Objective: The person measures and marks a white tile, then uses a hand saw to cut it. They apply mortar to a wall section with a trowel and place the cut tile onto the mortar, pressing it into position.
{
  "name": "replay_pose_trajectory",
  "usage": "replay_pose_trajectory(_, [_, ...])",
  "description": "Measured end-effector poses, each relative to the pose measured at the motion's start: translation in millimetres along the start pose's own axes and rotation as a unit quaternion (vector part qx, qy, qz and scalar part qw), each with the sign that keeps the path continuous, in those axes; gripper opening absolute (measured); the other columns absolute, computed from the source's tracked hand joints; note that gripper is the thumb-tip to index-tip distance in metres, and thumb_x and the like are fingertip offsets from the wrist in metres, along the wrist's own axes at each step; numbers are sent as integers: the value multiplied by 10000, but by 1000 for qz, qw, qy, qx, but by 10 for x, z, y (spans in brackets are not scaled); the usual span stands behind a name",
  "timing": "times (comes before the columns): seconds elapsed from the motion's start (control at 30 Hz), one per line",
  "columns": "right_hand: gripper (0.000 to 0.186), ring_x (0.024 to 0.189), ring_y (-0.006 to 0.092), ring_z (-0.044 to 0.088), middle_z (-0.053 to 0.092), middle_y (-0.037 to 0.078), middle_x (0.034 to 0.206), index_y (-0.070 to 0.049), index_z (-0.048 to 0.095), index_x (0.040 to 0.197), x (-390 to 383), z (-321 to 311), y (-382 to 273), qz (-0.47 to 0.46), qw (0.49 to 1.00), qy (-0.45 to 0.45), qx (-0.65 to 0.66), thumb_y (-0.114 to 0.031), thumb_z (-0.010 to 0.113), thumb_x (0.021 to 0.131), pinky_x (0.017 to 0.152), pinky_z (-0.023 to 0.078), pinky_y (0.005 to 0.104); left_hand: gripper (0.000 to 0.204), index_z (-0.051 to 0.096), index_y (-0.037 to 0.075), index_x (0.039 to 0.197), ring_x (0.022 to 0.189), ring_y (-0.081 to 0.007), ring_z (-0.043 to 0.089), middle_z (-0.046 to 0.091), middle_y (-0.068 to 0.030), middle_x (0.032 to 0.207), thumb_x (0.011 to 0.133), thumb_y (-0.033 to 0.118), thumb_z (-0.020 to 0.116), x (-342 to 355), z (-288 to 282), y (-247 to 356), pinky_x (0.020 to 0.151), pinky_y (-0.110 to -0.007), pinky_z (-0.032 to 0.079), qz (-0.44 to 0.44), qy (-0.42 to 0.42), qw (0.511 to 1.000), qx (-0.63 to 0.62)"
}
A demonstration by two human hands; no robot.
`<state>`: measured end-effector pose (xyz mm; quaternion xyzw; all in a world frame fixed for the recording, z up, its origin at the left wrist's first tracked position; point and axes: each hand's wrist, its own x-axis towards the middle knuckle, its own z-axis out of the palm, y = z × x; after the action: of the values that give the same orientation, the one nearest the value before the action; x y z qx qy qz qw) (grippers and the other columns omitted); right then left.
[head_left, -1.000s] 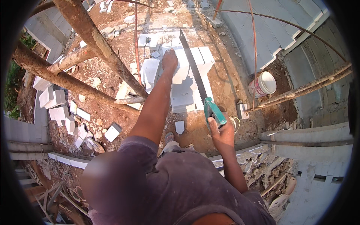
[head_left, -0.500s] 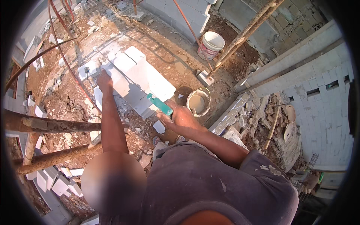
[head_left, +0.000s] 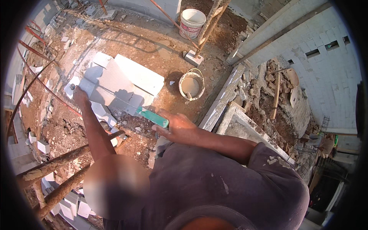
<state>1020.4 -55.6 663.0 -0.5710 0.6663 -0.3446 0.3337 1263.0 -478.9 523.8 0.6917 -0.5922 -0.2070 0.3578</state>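
Note:
My right hand [head_left: 178,126] is closed around the green handle [head_left: 153,117] of a hand saw. Its long thin blade [head_left: 111,94] reaches away to the left across a pale lightweight block [head_left: 119,78]. At the near left end of the blocks, my left hand [head_left: 81,96] grips the edge of a white block [head_left: 91,87], fingers bent over it. Just beyond those fingers lies a small dark round thing [head_left: 72,86], too small to name. A second long white block [head_left: 143,74] lies along the far side. Blade teeth are not discernible.
A bucket of grey-brown slurry [head_left: 190,86] stands right of the blocks, with a white bucket [head_left: 192,23] farther back. Rusty scaffold poles [head_left: 57,165] cross at lower left. A low block wall [head_left: 222,97] and rubble [head_left: 283,84] lie to the right.
The view has shifted, so blocks and buckets sit farther left and higher. The saw has been drawn back toward me, showing more handle. Both hands keep their holds.

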Motion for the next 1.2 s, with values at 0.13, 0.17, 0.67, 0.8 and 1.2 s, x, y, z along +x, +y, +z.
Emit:
replay_pose_trajectory(0.13, [327, 929, 377, 696, 661, 178, 1019, -21, 614, 1197, -514, -247, 141, 40, 999, 11, -16, -204, 677, 934, 797, 549, 456, 550, 655, -99, 1075, 1017, -462, 628, 665, -332, 1067, 983, 398, 439, -403, 19, 465, 914, -501, 450, 18, 7, 999, -49])
replay_pose_trajectory(0.17, [312, 894, 373, 694, 669, 185, 994, -15, 625, 1168, -168, -218, 31, 9, 999, 44, 10, -214, 674, 933, 769, 538, 460, 562, 637, -96, 1125, 1069, -477, 613, 645, -343, 1119, 992, 409, 431, -398, 35, 427, 948, -510, 446, 25, 23, 999, -35])
replay_pose_trajectory(0.67, [322, 853, 442, 674, 663, 238, 945, 7, 605, 1161, -242, -239, 74, -1, 999, 5, -36, -210, 664, 931, 764, 537, 455, 542, 622, -41, 1238, 1133, -472, 596, 642, -308, 1173, 1012, 407, 417, -466, 94, 310, 974, -517, 453, 13, 51, 998, 29])
replay_pose_trajectory(0.8, [366, 731, 414, 660, 642, 254, 759, 32, 580, 1111, 1279, 19, -15, -37, 998, 45, 25, -267, 689, 928, 686, 505, 462, 522, 647, -57, 1152, 1050, -477, 622, 665, -303, 1107, 1009, 395, 428, -610, 179, 538, 925, -527, 462, 43, 30, 998, -26])
replay_pose_trajectory(1.2, [346, 776, 392, 669, 666, 233, 811, 43, 619, 1130, 1033, 100, 127, -43, 996, 52, 62, -226, 683, 923, 710, 524, 419, 507, 620, -7, 1223, 1107, -464, 616, 647, -274, 1203, 1004, 405, 421, -676, 143, 515, 958, -524, 466, 9, 53, 998, 13])
